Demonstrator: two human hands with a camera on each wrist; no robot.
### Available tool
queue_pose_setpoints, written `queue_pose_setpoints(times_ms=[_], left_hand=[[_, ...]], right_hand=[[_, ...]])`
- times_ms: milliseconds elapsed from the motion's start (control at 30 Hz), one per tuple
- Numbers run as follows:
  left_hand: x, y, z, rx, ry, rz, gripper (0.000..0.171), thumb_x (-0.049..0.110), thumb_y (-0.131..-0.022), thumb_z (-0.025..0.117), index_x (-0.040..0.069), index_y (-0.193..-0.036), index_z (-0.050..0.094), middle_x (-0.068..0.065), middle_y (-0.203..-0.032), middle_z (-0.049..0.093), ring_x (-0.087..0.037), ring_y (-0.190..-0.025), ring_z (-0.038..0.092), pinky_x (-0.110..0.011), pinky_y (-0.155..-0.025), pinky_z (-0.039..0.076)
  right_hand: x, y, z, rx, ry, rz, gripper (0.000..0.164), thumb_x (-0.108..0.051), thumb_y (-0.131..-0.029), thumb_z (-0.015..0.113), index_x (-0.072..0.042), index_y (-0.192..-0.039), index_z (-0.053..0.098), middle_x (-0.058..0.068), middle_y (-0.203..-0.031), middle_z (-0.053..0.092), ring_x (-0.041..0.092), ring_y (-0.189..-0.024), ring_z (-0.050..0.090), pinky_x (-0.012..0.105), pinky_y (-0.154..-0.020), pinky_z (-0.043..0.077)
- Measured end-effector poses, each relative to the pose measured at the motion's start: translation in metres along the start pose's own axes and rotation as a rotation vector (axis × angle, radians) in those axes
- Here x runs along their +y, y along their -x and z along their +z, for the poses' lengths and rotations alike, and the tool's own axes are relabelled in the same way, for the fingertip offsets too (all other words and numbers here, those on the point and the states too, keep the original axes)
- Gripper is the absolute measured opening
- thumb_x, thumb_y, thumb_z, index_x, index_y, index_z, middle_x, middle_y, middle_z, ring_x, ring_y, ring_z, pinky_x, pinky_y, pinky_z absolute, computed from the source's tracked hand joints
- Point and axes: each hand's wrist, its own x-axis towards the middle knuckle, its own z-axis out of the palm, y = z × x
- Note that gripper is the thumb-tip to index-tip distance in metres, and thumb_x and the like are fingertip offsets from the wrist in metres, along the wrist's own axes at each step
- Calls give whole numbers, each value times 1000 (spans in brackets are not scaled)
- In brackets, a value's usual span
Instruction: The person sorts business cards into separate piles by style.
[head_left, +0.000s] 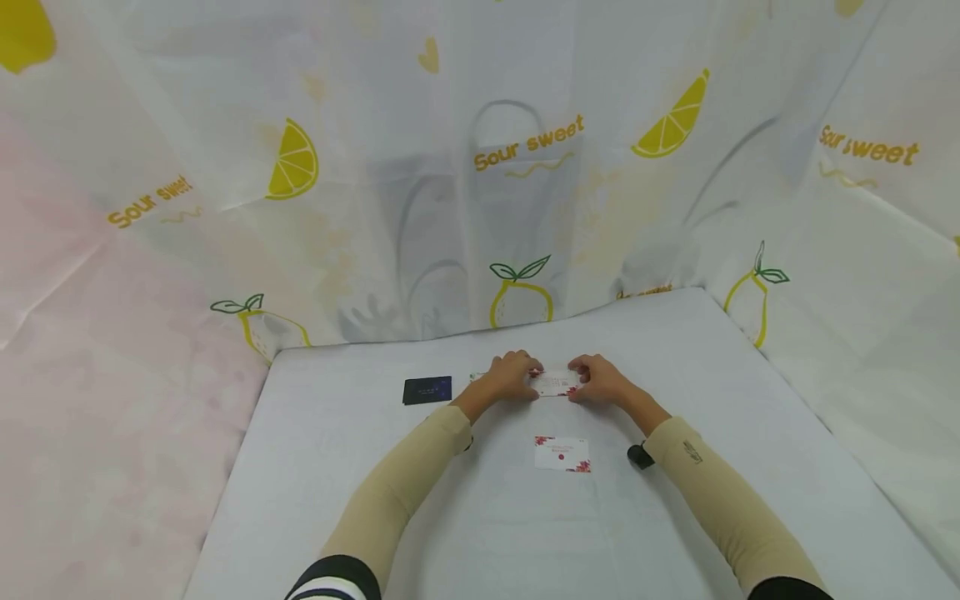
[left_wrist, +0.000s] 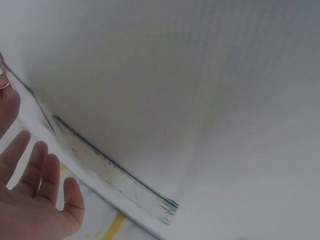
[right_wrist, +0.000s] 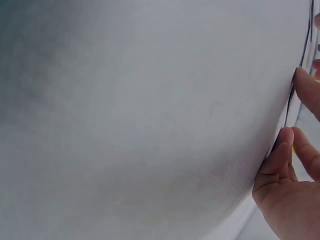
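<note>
Both hands are at a white card (head_left: 556,384) with red floral corners, on the far half of the table. Thumb and fingers of my left hand (head_left: 512,375) pinch its left end. The right hand (head_left: 600,381) grips the opposite end between thumb and fingers. Partly hidden behind the left hand lies a card with green print (head_left: 476,377); in the left wrist view this green-cornered card (left_wrist: 120,172) lies beside the fingers. Closer to me, a second white card (head_left: 562,454) with red flowers and a red dot lies flat.
To the left of the hands lies a dark blue card stack (head_left: 427,390). The white table (head_left: 337,500) ends at the back against a hanging cloth (head_left: 360,242) printed with lemons and lettering. Cloth walls also stand at both sides.
</note>
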Motion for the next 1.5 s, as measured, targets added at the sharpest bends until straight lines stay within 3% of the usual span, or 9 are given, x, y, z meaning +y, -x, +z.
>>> queue_pose_setpoints(times_ms=[200,367,533,700,933,1100,1300,1500], left_hand=[[1,16,-10,80,135,104,43,33,-85,65,17,-124,56,-3,-124,53,-19,-114,50,-38,-94,41],[7,38,-17,47,236,132,45,33,-86,64,14,-125,55,-5,-120,56,-18,-105,56,-29,-86,47],[7,59,-10,-18,218,134,46,33,-85,65,15,-125,55,-4,-116,58,-14,-98,57,-24,-80,47],[10,73,-5,-35,220,120,45,32,-83,67,14,-123,56,-4,-114,59,-14,-96,57,-24,-78,47],[16,86,10,-94,140,118,46,28,-80,71,18,-123,57,1,-112,58,-8,-88,53,-21,-76,45],[23,92,14,-128,135,134,47,29,-79,72,19,-123,57,2,-109,58,-6,-86,50,-20,-75,44],[29,98,16,-146,108,143,48,28,-79,72,20,-124,55,3,-109,57,-6,-86,49,-21,-76,44],[35,99,22,-146,53,115,53,32,-76,74,25,-125,54,4,-112,56,-5,-89,51,-22,-78,44]], right_hand=[[4,10,-9,-6,-66,37,63,-22,-74,76,-9,-129,48,15,-122,50,24,-96,51,34,-78,47],[6,21,-11,11,-88,32,62,-26,-75,76,-10,-129,48,15,-123,50,24,-97,52,31,-76,49],[7,33,-7,10,-105,24,62,-26,-75,76,-11,-129,49,14,-123,51,24,-97,53,31,-75,50],[4,48,-1,2,-115,17,58,-24,-76,75,-9,-127,50,14,-119,54,23,-93,54,29,-72,49],[-1,62,12,-20,-144,-23,54,-22,-76,75,-6,-123,53,13,-112,58,20,-86,54,27,-69,48],[-3,67,20,-46,-134,-59,50,-19,-73,77,-6,-117,56,9,-104,59,18,-80,53,26,-67,46],[-7,73,26,-76,-32,-93,51,-23,-72,78,-10,-117,57,4,-108,57,15,-83,50,25,-70,45],[-13,82,29,-108,87,-198,55,-31,-67,81,-11,-113,57,4,-103,53,15,-89,48,27,-76,43]])
